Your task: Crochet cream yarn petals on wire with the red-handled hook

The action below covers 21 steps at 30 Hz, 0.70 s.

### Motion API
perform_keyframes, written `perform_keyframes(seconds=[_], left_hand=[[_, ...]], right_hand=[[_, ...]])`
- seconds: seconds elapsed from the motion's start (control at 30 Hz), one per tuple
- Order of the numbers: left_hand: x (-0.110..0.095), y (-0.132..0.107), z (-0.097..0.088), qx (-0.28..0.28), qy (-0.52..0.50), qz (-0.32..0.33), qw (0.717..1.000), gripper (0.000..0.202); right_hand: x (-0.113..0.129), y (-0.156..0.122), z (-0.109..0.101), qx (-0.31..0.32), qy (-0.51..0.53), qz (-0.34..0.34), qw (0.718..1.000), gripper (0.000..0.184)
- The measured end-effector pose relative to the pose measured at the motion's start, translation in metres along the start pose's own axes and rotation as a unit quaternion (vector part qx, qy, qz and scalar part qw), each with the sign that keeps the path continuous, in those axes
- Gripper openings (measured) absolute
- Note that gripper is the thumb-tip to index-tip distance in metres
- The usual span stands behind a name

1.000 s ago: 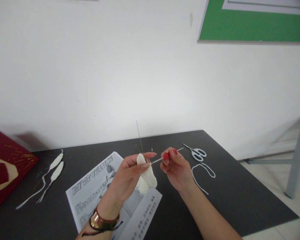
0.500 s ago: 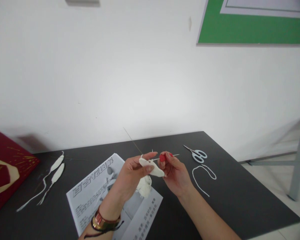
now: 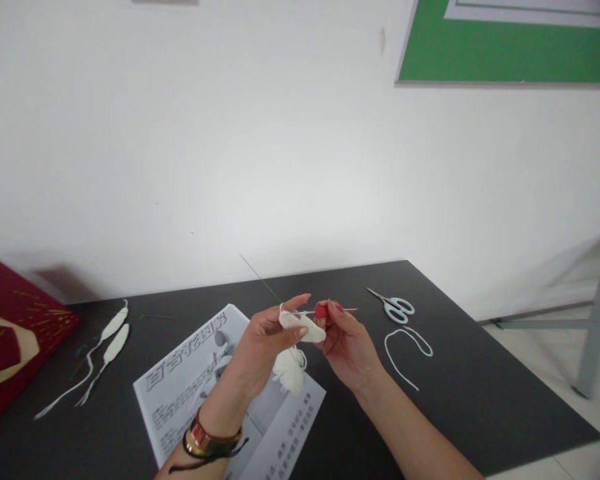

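Observation:
My left hand (image 3: 263,350) pinches a small white crocheted piece (image 3: 303,327) between thumb and fingers, with a thin wire sticking up and left from it. A tuft of white yarn (image 3: 290,372) hangs below the piece. My right hand (image 3: 347,343) grips a crochet hook with a red handle (image 3: 324,310), its metal tip pointing into the white piece. Both hands are raised above the black table (image 3: 460,393), over a printed instruction sheet (image 3: 190,393).
Two finished white crocheted petals with tails (image 3: 107,343) lie at the table's left. Small scissors (image 3: 396,307) and a loop of white yarn (image 3: 405,347) lie to the right. A red box (image 3: 10,333) sits at the far left. A grey metal frame (image 3: 597,320) stands on the floor.
The white piece turned from hanging upright to lying sideways, and the wire tilted left. My right hand moved the hook closer in, up against the piece.

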<state>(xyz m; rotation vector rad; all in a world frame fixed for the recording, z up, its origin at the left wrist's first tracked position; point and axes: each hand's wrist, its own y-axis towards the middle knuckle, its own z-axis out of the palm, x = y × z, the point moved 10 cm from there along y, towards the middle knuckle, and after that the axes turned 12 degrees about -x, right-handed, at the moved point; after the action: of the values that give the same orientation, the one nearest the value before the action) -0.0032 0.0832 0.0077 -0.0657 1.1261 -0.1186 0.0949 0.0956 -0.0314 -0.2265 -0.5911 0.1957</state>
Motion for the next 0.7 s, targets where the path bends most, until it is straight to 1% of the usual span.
perform_keyframes(seconds=[0.17, 0.33, 0.43, 0.47, 0.5, 0.57, 0.7], left_hand=[[-0.005, 0.001, -0.005, -0.004, 0.013, 0.018, 1.0, 0.035], [-0.004, 0.004, -0.008, -0.011, 0.051, 0.017, 0.998, 0.046], [-0.004, 0.006, -0.009, -0.015, 0.072, 0.02, 0.997, 0.036], [-0.003, 0.007, -0.01, -0.02, 0.076, 0.019, 0.997, 0.035], [-0.002, 0.008, -0.012, -0.027, 0.08, 0.018, 0.996, 0.038], [0.0, 0.009, -0.015, -0.049, 0.083, 0.02, 0.995, 0.049], [-0.004, 0.01, -0.019, -0.087, 0.069, 0.058, 0.992, 0.062]], right_hand=[[0.0, 0.001, 0.002, 0.013, -0.04, -0.017, 0.999, 0.015], [0.001, 0.004, -0.002, -0.002, -0.049, -0.033, 0.998, 0.015], [0.002, 0.005, -0.006, -0.018, -0.039, -0.036, 0.998, 0.016], [0.003, 0.005, -0.007, -0.024, -0.038, -0.037, 0.998, 0.016], [0.004, 0.006, -0.008, -0.029, -0.038, -0.04, 0.998, 0.016], [0.007, 0.006, -0.008, -0.033, -0.042, -0.052, 0.997, 0.017], [0.011, 0.006, -0.009, -0.036, -0.042, -0.067, 0.996, 0.018]])
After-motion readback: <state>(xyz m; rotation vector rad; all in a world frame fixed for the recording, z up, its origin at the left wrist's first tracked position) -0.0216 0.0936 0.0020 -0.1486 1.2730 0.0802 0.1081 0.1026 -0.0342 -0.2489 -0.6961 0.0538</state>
